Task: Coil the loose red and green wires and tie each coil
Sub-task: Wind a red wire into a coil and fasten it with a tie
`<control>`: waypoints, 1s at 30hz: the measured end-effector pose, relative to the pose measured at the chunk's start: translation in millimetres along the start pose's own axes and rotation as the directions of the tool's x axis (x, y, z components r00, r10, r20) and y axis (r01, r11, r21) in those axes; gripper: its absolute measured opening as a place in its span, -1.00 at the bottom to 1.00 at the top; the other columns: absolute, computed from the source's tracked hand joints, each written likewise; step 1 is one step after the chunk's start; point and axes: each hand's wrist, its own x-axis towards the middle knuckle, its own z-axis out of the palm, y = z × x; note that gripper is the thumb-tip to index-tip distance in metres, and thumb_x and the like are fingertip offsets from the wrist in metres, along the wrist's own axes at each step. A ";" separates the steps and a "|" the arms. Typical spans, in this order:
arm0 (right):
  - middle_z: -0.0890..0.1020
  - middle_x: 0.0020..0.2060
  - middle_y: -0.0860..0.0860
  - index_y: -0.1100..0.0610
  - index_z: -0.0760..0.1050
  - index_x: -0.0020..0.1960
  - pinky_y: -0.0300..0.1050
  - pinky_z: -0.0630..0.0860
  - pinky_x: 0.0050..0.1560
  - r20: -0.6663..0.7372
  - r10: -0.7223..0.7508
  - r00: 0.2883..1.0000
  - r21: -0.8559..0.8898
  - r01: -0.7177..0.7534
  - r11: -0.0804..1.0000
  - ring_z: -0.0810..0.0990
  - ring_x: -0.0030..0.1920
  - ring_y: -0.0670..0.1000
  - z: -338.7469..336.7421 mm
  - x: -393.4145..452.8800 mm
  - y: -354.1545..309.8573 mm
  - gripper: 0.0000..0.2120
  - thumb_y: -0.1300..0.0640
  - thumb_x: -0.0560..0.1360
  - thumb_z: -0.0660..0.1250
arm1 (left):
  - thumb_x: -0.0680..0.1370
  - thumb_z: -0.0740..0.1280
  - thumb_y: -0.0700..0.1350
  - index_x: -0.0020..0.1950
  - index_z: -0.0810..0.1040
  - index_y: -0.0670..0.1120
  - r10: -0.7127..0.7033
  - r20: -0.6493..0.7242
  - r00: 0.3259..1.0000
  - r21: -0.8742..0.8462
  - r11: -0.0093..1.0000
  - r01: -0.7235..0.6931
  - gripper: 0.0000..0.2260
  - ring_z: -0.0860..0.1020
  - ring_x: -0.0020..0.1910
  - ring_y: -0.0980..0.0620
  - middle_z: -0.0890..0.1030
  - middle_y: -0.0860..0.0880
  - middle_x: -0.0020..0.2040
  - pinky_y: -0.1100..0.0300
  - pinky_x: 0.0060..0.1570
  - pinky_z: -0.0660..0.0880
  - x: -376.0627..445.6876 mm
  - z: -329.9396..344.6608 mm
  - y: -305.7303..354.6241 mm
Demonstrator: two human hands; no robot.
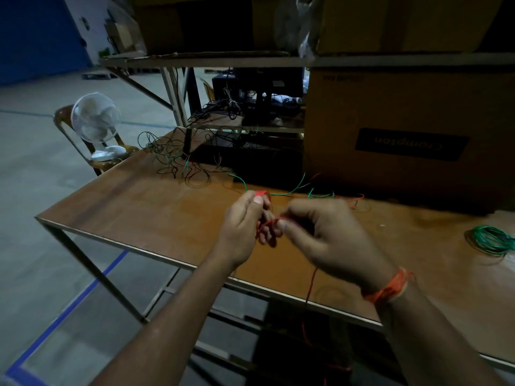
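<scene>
My left hand (245, 224) grips a small red wire coil (262, 194) whose top shows above the fingers. My right hand (323, 235) pinches a strand of the same red wire (271, 222) between thumb and forefinger, right beside the left hand. A loose red strand (311, 282) hangs from under my right hand over the table's front edge. A finished-looking green coil (492, 240) lies on the table at the far right. Loose green wire (295, 189) trails across the table behind my hands.
A brown table (156, 207) carries a tangle of dark and green wires (178, 160) at its back left. A large cardboard box (409, 140) stands at the back right under a shelf. A white fan (96, 121) sits on a chair to the left.
</scene>
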 end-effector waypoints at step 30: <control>0.43 -0.31 -0.03 0.14 0.44 -0.19 -0.19 0.30 -0.27 -0.334 0.229 0.914 0.183 -0.176 0.967 0.42 -0.28 -0.04 39.9 13.2 54.0 -0.60 -0.05 0.70 0.08 | 0.70 0.07 -0.02 -0.16 0.44 -0.09 -0.236 0.331 0.914 -0.736 0.542 0.406 -0.68 0.24 -0.56 0.18 0.27 0.11 -0.49 0.32 -0.54 0.22 5.1 25.4 18.5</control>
